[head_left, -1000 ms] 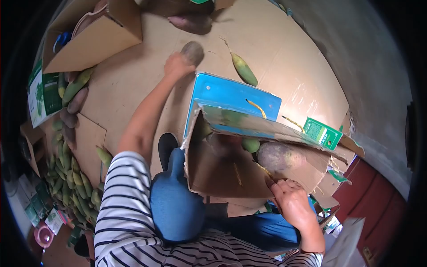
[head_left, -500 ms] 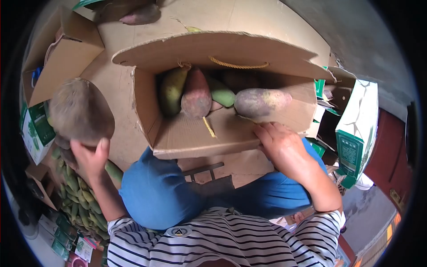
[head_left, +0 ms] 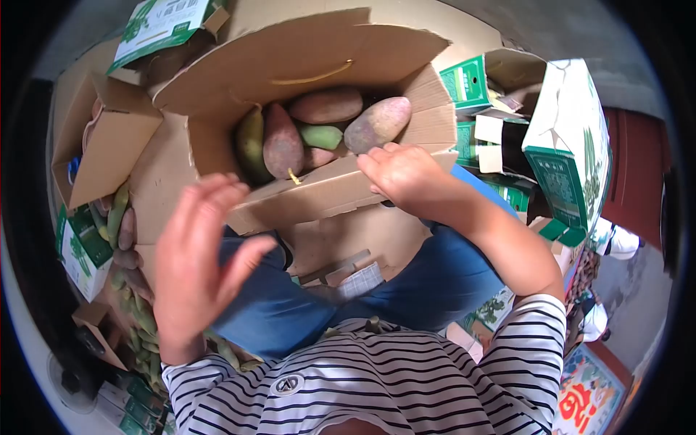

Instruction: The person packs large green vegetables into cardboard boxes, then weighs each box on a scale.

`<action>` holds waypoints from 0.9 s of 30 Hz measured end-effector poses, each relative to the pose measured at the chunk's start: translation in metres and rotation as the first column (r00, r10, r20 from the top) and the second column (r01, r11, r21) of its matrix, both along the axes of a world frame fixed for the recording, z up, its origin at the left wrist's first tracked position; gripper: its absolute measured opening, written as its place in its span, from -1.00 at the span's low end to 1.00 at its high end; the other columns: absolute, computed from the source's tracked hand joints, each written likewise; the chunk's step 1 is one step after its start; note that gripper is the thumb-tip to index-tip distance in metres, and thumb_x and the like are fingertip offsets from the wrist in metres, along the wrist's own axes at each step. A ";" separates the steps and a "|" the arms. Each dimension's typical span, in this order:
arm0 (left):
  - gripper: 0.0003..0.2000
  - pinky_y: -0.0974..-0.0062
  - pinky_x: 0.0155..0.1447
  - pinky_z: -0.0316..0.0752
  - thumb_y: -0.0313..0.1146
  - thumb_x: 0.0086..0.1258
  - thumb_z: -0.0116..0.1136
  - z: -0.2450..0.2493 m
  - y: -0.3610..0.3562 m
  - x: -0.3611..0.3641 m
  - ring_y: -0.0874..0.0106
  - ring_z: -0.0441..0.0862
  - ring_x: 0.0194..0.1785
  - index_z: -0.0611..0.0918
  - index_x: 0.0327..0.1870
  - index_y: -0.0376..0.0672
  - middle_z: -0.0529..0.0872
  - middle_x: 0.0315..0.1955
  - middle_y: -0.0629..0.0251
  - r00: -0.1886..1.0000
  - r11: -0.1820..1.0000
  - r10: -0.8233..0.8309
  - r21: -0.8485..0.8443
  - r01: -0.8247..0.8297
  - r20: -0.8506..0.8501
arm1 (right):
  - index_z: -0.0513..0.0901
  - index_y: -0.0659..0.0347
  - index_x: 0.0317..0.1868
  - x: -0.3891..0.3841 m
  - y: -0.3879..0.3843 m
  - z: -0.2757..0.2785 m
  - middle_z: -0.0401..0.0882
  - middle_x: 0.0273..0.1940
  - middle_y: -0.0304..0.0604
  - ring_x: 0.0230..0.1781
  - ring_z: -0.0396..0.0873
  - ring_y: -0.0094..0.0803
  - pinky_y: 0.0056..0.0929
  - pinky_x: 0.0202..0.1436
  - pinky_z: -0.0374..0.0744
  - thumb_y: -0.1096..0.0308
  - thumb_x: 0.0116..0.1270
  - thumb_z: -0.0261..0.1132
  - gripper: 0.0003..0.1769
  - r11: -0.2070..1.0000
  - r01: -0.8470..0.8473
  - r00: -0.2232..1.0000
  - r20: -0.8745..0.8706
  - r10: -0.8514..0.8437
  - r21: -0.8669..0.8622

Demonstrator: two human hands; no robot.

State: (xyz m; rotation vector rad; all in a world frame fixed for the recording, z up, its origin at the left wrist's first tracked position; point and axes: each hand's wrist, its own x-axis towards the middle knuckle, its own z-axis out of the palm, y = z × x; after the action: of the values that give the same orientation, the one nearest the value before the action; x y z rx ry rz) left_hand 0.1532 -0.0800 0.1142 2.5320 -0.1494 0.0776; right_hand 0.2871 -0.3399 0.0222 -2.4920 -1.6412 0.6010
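Cardboard box (head_left: pixel 330 192) at 12 o'clock, part-loaded by my read: reddish roots (head_left: pixel 282 143) plus a green one (head_left: pixel 321 136) in, top unclosed (lower layer hidden, can't count). Left hand (head_left: pixel 194 254) at 9 o'clock, wide, empty, fingers toward 12. Right hand (head_left: pixel 407 176) at 1, curled tight over near rim.

plain tan on the open box (head_left: pixel 264 58), golden yellow on its cord handle (head_left: pixel 312 75). dusky pink-purple on the tapered piece of produce (head_left: pixel 282 141), mottled purple and pink on the rightmost piece (head_left: pixel 378 125), bright green on the small piece (head_left: pixel 321 136), olive on the leftmost piece (head_left: pixel 250 145). striped dark over white across the shirt (head_left: pixel 395 370), blue on the trousers (head_left: pixel 279 312). green and white on the tall carton (head_left: pixel 569 145), dark red on the panel (head_left: pixel 632 196) behind.
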 end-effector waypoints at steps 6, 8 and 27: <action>-0.64 0.26 -0.15 0.48 -0.37 -0.04 0.43 0.028 -0.063 -0.007 0.16 0.59 -0.20 0.55 -0.24 -0.27 0.61 -0.21 0.13 0.955 0.948 -0.292 0.119 0.296 -0.049 | 0.53 0.24 -0.19 -0.006 0.001 -0.015 0.62 -0.25 -0.05 -0.17 0.63 -0.14 -0.19 -0.12 0.59 0.43 0.19 0.17 -0.83 0.999 0.016 0.999 0.052 -0.014 -0.029; -0.72 0.27 -0.25 0.42 -0.43 -0.06 0.41 0.033 -0.080 -0.007 0.23 0.56 -0.31 0.49 -0.43 -0.24 0.59 -0.32 0.18 0.927 0.921 -0.374 0.127 0.368 0.025 | 0.54 0.25 -0.18 -0.006 0.003 -0.006 0.65 -0.23 -0.03 -0.15 0.65 -0.11 -0.18 -0.11 0.61 0.43 0.17 0.19 -0.80 0.997 0.050 0.999 0.016 -0.050 -0.055; -0.29 0.26 0.13 0.45 -0.25 0.11 0.37 -0.068 -0.099 0.027 0.19 0.55 0.07 0.35 0.29 -0.30 0.54 0.04 0.08 0.961 0.832 -0.203 0.484 0.271 -0.189 | 0.58 0.26 0.10 0.036 -0.199 0.130 0.66 -0.06 -0.14 -0.10 0.60 -0.40 -0.43 0.01 0.55 0.41 0.26 0.24 -0.62 0.156 0.568 0.471 -0.164 -0.867 0.808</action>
State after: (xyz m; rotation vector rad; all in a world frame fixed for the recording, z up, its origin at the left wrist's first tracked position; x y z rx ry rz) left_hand 0.1801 -0.1787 0.0459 3.0073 -0.4902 -0.2627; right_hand 0.3229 -0.5385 0.1519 -2.2314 -0.2446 -0.6396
